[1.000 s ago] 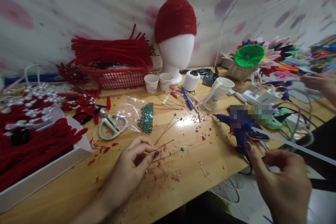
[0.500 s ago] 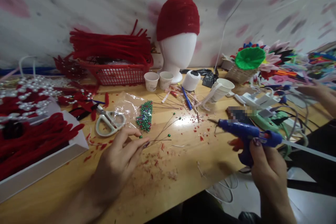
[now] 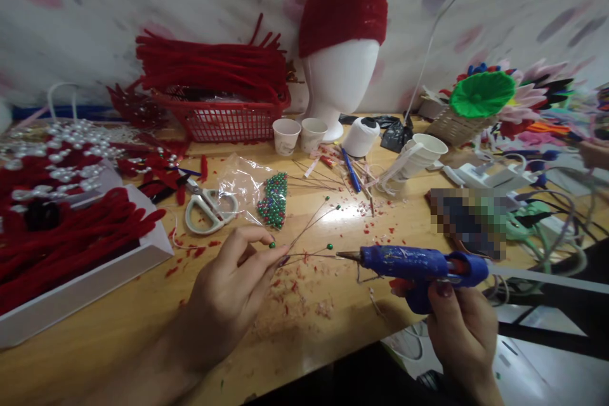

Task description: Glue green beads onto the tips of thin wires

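My left hand (image 3: 233, 288) pinches a small bunch of thin wires tipped with green beads (image 3: 311, 228) just above the wooden table (image 3: 304, 323). My right hand (image 3: 459, 330) grips the handle of a blue hot glue gun (image 3: 419, 266). The gun lies level, its nozzle pointing left and ending close to the wires' bead ends. A white glue stick juts out of the gun's back toward the right.
Behind the wires lie a bag of green beads (image 3: 275, 200), white scissors (image 3: 209, 209), paper cups (image 3: 299, 134), a red basket of pipe cleaners (image 3: 223, 117) and a foam head with a red cap (image 3: 342, 44). A white tray of red stems (image 3: 80, 247) sits left. Cables, a power strip (image 3: 485, 176) and another person's hand (image 3: 594, 153) are right.
My right hand took the glue gun off the table and carried it left toward the wires. My left hand lifted the beaded wires slightly. The view shifted right and down.
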{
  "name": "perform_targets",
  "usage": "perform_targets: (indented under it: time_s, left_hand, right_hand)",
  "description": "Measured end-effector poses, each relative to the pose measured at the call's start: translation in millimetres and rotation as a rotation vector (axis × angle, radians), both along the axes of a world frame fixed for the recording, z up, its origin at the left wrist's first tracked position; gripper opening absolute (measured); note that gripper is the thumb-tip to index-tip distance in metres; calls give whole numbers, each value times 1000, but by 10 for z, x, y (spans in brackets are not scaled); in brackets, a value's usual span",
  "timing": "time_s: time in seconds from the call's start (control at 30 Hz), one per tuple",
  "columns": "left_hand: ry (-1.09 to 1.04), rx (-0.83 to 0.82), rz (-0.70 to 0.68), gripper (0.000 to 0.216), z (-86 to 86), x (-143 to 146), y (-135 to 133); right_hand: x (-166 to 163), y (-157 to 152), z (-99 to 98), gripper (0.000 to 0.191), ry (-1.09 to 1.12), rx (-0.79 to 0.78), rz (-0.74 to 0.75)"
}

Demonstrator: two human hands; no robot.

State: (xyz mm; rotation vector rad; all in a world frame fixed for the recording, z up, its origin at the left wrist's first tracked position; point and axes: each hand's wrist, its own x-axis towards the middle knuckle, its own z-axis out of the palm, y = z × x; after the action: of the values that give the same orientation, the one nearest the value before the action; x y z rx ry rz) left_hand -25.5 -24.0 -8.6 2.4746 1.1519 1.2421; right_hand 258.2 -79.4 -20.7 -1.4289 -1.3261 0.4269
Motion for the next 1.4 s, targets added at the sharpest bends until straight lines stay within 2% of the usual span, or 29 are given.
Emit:
perform_targets:
  time_s: [0.43,1.0,1.17,1.4]
  left_hand:
    - [12,-15,-32,28,28,-9,-6]
    - [49,7,-13,30,-11,-32,-7]
    - [77,41,-18,30,2,-18,-18]
    - [47,17,-21,32,-10,-23,-11]
  right_hand:
    - [-28,-27,5,40,6,-27,-69]
    - [13,-35,-12,40,-67,-38,-53]
    - [-13,-24,0,39,-105,3,3]
    - [-24,-36,32,40,-68,-9,-64]
